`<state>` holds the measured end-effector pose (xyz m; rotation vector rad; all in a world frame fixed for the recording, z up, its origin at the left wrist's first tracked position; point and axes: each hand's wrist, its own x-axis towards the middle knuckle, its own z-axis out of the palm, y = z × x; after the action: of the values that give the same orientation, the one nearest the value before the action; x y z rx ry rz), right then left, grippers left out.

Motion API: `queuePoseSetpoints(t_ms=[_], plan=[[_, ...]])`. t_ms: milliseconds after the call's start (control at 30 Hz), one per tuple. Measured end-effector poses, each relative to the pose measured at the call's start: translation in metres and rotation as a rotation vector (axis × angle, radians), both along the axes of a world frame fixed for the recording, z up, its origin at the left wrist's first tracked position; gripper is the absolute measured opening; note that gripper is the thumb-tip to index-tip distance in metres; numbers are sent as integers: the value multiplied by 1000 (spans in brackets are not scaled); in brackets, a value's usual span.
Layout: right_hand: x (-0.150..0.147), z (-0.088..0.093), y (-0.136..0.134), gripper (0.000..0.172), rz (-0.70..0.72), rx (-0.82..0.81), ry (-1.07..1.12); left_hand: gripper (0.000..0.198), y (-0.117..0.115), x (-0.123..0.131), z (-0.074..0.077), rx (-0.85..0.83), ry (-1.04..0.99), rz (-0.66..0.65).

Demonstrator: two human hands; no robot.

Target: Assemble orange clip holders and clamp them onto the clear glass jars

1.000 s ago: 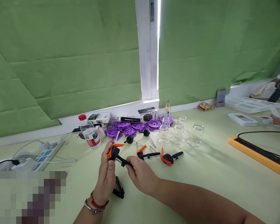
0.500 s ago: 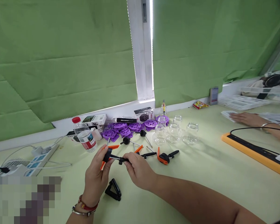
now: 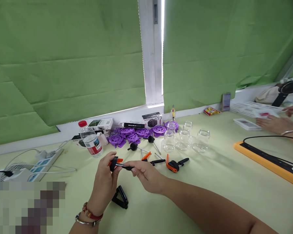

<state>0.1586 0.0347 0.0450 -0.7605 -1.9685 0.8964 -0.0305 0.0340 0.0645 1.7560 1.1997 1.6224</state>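
Observation:
My left hand and my right hand together hold a small black and orange clamp above the table. The left fingers grip its orange end, and the right fingertips pinch the black bar at its other end. Two more clamps of the same kind lie on the table just beyond my right hand. A black triangular part lies on the table below my hands. Black-knobbed metal rods lie a little further back.
Purple discs, small boxes and a water bottle line the window sill side. Three glass jars stand right of centre. A power strip sits left. An orange-edged tray and another person's hands are at right.
The clamp has been turned from tilted to nearly level between my hands. My hands have moved little; the view shifted slightly. The other person's hands moved over the stacked cards at right.

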Motion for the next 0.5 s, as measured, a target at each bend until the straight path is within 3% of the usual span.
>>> queuePoseSetpoints(t_ms=[267,400,500], plan=[[9,4,9,36,135,-148,29,36,-6,-10,9,-49,274,36],[10,6,9,34,190,-230,57,27,-9,-8,10,36,319,-3],[9,6,10,31,198,-287,94,15,-9,-4,9,7,287,-37]])
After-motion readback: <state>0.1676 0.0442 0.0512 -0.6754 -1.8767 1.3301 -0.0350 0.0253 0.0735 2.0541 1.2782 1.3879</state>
